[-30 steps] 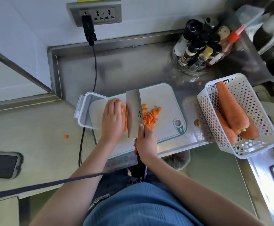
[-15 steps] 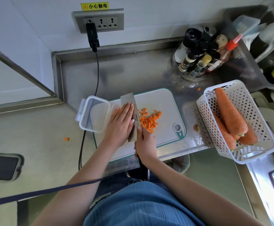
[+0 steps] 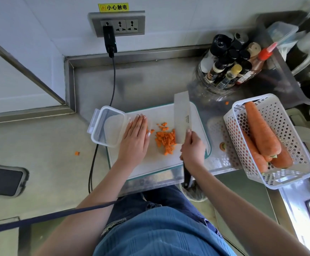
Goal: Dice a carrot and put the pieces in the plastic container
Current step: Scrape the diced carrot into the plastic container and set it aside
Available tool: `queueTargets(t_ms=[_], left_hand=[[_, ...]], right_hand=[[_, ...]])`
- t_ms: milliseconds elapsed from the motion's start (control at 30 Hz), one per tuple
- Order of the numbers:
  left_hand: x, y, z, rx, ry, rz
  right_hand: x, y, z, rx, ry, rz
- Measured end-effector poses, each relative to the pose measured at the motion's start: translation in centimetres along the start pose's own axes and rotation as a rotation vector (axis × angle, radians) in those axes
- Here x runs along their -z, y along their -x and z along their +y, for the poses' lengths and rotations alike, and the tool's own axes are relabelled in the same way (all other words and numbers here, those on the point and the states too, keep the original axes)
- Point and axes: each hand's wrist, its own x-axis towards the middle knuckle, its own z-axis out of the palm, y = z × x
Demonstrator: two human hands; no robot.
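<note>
**Carrot dice heaped on the board between my two hands**

Carrot dice (image 3: 164, 140) lay in a loose orange heap near the middle of the white cutting board (image 3: 161, 167), with a few strays scattered just above it. One stray piece (image 3: 77, 153) sat far to the left on the counter, near a dark phone (image 3: 2, 180). The plastic container (image 3: 108, 126) stood at the board's left end, its rim overlapping the board's corner, and I could not tell whether any dice were inside. My left hand (image 3: 135, 140) rested flat on the board just beside the container, fingers straight and together, holding nothing, to the left of the heap. On the heap's right side stood the cleaver (image 3: 182, 117), its broad blade touching the dice. My right hand (image 3: 193, 150) curled round the cleaver's handle, forefinger laid up along the blade. Farther right, a white perforated basket (image 3: 287, 174) held whole carrots (image 3: 261, 132), well apart from the board.
</note>
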Motion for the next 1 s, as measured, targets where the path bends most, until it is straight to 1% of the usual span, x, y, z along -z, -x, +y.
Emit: queueTargets(t_ms=[100, 167, 233, 300, 333, 400, 467, 500, 567, 633, 733, 767, 800, 833, 933, 967, 1000], left_hand=[[0.6, 0.1, 1.2, -0.085, 0.040, 0.060], [0.6, 0.6, 2.1, -0.197, 0.083, 0.062], [-0.1, 1.5, 2.9, -0.334, 0.098, 0.006], [-1.2, 2.6, 3.6, -0.412, 0.082, -0.098], [-1.7, 3.1, 3.9, -0.402, 0.074, -0.136], [-2.1, 3.7, 4.0, -0.281, 0.080, -0.185], [-2.2, 3.8, 3.8, -0.142, 0.068, -0.191], [-2.3, 3.9, 3.6, -0.107, 0.045, -0.184], [-2.4, 3.8, 3.5, -0.093, 0.017, -0.196], [-2.5, 3.4, 3.7, -0.064, 0.023, -0.208], [-2.8, 2.9, 4.3, 0.014, 0.014, -0.211], [-2.9, 2.7, 4.6, 0.030, 0.013, -0.218], [-3.0, 2.6, 4.7, 0.035, 0.011, -0.222], [-3.1, 2.4, 4.8, 0.031, 0.004, -0.227], [-3.9, 1.3, 5.0, 0.029, -0.061, -0.218], [-4.2, 0.7, 5.0, 0.040, -0.082, -0.212], [-4.5, 0.0, 5.1, 0.043, -0.105, -0.208]], right_hand=[[2.5, -2.9, 1.1, 0.129, 0.271, 0.093], [3.7, -4.3, 1.5, 0.224, 0.481, 0.114], [3.9, -5.4, 1.4, 0.310, 0.624, 0.087], [3.5, -5.9, 1.4, 0.373, 0.727, 0.038], [3.2, -5.9, 1.6, 0.413, 0.764, 0.020], [2.6, -5.4, 2.4, 0.522, 0.801, 0.006], [2.4, -4.4, 3.3, 0.609, 0.837, 0.016], [2.4, -4.0, 3.8, 0.645, 0.869, 0.023], [2.7, -3.4, 4.8, 0.721, 0.911, 0.020], [3.1, -3.1, 5.4, 0.756, 0.932, 0.019], [3.7, -2.9, 6.1, 0.795, 0.884, -0.018], [4.0, -2.9, 6.2, 0.795, 0.845, -0.036], [4.3, -2.7, 6.2, 0.744, 0.780, -0.045], [4.6, -2.4, 6.1, 0.647, 0.682, -0.025], [4.7, -1.6, 5.6, 0.212, 0.335, -0.028], [4.5, -1.4, 5.8, 0.104, 0.217, -0.013], [4.3, -1.2, 5.9, 0.037, 0.129, 0.019]])
